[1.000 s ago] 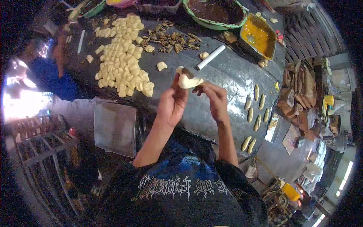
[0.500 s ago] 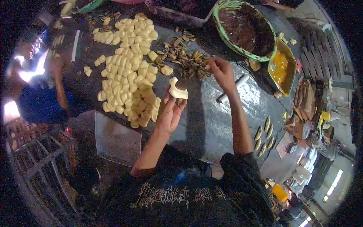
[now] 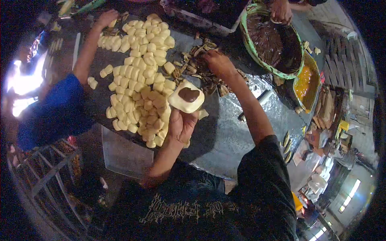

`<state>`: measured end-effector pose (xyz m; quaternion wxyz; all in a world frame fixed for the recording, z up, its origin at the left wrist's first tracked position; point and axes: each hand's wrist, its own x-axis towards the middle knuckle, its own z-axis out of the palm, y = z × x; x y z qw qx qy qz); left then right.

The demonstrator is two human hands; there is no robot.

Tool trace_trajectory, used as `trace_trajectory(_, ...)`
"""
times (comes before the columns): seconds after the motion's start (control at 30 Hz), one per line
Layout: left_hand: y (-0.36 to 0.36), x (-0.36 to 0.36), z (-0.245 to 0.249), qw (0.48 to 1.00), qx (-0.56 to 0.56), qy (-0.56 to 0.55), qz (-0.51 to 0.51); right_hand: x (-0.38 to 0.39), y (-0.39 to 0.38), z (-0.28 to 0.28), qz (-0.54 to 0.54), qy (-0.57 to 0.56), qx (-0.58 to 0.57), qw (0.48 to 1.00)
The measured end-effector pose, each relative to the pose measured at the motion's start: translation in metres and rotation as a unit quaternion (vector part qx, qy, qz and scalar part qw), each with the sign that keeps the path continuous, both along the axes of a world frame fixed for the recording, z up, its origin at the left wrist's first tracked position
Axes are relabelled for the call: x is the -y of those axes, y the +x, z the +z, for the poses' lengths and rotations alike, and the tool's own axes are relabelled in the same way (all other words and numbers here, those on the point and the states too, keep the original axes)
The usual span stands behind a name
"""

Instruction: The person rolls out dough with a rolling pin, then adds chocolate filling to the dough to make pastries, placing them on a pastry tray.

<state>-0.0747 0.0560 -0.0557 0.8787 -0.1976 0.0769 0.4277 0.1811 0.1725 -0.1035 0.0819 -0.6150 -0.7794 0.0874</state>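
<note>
One dough (image 3: 187, 107), one blob (image 3: 189, 95), left of the tub (image 3: 281, 75)

Left hand (image 3: 181, 126) clamped under the dough; a tilt could slide the blob off. Right hand (image 3: 221, 65) among strips (image 3: 209, 87), just left of the tub; grip hidden, cannot tell. Strips, balls (image 3: 138, 72): too many to count. Rods: two seen, one nearside (image 3: 263, 97), one far left.

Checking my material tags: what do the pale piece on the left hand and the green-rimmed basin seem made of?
The pale piece on the left hand: probably soft dough, smooth and matte, with rounded edges. The basin: perhaps plastic, its green rim thick-looking and mottled; painted metal remains possible.
</note>
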Motion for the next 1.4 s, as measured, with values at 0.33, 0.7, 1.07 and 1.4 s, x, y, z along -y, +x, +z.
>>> trace_trajectory(0.33, 0.040, 0.011, 0.028, 0.974, 0.216, 0.070, 0.003, 0.095, -0.018, 0.142, -0.165, 0.062, -0.336, 0.925)
trace_trajectory(0.7, 0.097, 0.114, 0.122, 0.883, -0.251, 0.397, -0.001, 0.275, -0.038, 0.299, 0.007, 0.269, -0.195, 0.943)
trace_trajectory(1.07, 0.124, 0.263, 0.174, 0.901, 0.125, 0.415, 0.026, 0.441, -0.019, 0.328, 0.111, 0.425, -0.025, 0.898)
trace_trajectory(1.4, 0.118, 0.279, 0.222, 0.824, 0.207, 0.528, -0.020, 0.490, -0.049, 0.371, -0.075, 0.359, -0.263, 0.892)
